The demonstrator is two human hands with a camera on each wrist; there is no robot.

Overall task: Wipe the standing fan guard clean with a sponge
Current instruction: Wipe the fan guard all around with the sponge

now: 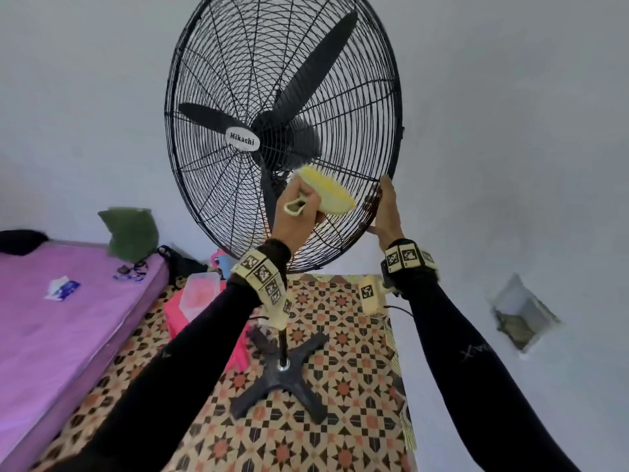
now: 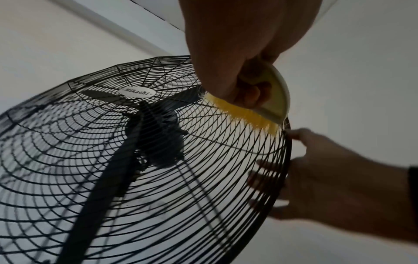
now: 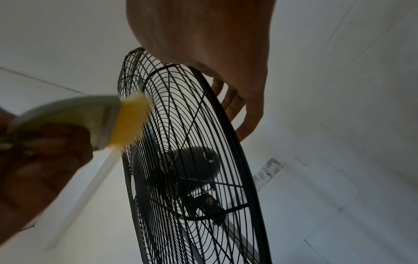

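The black standing fan guard (image 1: 238, 80) fills the middle of the head view, with a Mikachi badge (image 1: 242, 138) at its hub. My left hand (image 1: 299, 212) grips the sponge (image 1: 326, 192), a cream-handled scrubber with a yellow face, and holds that face against the lower right wires of the guard (image 2: 113, 178). From the left wrist the sponge (image 2: 271, 100) sits close to the rim. My right hand (image 1: 388, 209) holds the guard's right rim, fingers (image 2: 260, 180) curled behind the wires and thumb in front. The right wrist view shows the guard (image 3: 181, 125) edge-on and the blurred sponge (image 3: 126, 121).
The fan's pole ends in a black cross base (image 1: 282, 379) on a patterned floor mat (image 1: 340, 420). A pink bed (image 1: 51, 318) lies at the left with a green cushion (image 1: 131, 233). Pink plastic items (image 1: 200, 294) stand beside the bed. Pale walls surround the fan.
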